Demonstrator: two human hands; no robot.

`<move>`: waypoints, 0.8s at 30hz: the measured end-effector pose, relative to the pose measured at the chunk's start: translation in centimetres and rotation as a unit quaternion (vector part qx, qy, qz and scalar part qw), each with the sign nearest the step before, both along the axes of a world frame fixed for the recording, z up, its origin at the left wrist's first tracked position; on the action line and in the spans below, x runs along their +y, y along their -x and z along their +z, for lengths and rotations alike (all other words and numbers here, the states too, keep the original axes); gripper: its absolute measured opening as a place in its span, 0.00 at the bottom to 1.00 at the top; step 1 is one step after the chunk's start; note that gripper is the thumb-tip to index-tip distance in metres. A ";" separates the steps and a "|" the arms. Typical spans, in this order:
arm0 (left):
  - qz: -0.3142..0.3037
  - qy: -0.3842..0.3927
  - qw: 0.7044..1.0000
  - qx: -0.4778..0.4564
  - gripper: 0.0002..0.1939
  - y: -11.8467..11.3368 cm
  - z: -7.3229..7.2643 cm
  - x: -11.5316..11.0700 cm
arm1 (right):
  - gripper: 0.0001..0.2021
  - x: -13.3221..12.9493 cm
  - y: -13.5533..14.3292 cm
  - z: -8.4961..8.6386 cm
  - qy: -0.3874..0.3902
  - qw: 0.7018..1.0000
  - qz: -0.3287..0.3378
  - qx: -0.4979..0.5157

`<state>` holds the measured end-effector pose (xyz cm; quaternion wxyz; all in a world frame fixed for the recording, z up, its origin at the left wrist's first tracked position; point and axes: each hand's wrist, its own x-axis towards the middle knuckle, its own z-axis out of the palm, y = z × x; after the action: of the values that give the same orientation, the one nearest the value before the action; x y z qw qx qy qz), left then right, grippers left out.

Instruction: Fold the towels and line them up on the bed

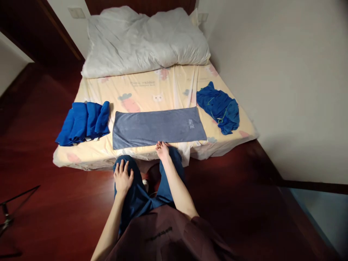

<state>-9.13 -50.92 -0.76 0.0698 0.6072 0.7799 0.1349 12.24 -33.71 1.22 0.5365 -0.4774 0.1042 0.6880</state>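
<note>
A grey-blue towel (157, 127) lies spread flat near the front edge of the bed, with small pale lettering at its right end. My left hand (123, 178) rests on my left knee, fingers spread and holding nothing. By the towel's front edge, my right hand (162, 150) is turned palm up over my right knee. Its fingers are loosely curled but apart, and I see nothing in them. To the left of the towel sit several rolled or folded bright blue cloths (84, 123). A crumpled blue cloth with green trim (220, 108) lies to the right.
The bed (144, 92) has a yellowish patterned sheet under a thin translucent cover. A large white quilt or pillow (146, 40) lies across its far end. A wall (285, 90) runs along the right side. Part of a black stand (7, 217) shows on the dark red floor (67, 203).
</note>
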 end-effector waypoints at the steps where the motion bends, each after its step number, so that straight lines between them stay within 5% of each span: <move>1: 0.001 0.002 1.000 0.002 0.31 -0.2 0.0 0.1 | 0.08 -0.1 0.2 -0.2 0.001 1.000 0.001 -0.007; 9: 0.010 0.030 0.999 0.008 0.29 -0.8 1.0 1.0 | 0.05 -0.3 2.7 -1.2 0.058 0.994 -0.049 -0.078; 16: 0.003 0.024 1.000 0.017 0.26 -0.7 1.4 1.5 | 0.08 0.7 2.6 -1.4 -0.001 0.992 -0.124 0.034; 20: -0.044 0.060 0.997 0.034 0.24 -1.5 4.4 8.3 | 0.11 0.5 2.1 -2.0 -0.003 0.992 -0.121 0.037; 24: -0.119 0.122 0.984 0.059 0.26 -5.1 8.8 21.5 | 0.09 -0.2 1.8 -2.6 0.001 0.994 -0.108 -0.012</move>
<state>-3.99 -29.47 8.08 0.1133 0.6895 0.7154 -0.0067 10.48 -33.87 -1.40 0.6083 -0.4720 0.1498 0.6203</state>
